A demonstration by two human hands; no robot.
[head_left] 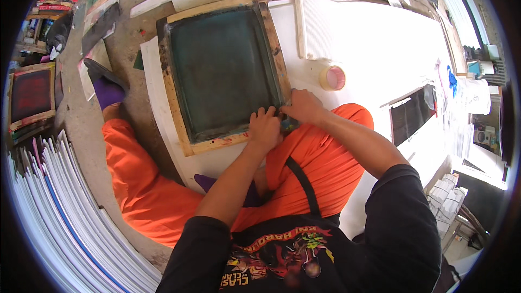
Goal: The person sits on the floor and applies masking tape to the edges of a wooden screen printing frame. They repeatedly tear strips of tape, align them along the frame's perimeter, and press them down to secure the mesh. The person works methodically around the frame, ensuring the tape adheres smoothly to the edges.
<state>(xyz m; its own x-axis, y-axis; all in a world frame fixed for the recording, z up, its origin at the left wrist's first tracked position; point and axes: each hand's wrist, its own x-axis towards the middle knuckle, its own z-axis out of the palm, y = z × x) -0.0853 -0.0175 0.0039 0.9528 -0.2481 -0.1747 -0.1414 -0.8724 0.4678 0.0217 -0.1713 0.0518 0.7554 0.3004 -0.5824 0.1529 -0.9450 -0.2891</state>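
A screen printing frame [222,70] with wooden sides and a dark green mesh lies in front of me, tilted slightly to the left. At its near right corner, my left hand [265,128] rests with bent fingers over the frame's edge, gripping it. Just to the right, my right hand [305,107] is closed in a pinch at the same corner; what sits between its fingertips is too small to make out. A roll of tape [332,78], yellowish with a pink core, lies on the white sheet [369,43] right of the frame.
My legs in orange trousers [146,179] are folded around the near side. A stack of white sheets [70,211] stands at the lower left. Another screen frame [32,93] leans at the far left. A white corrugated panel [331,27] lies beyond the tape roll.
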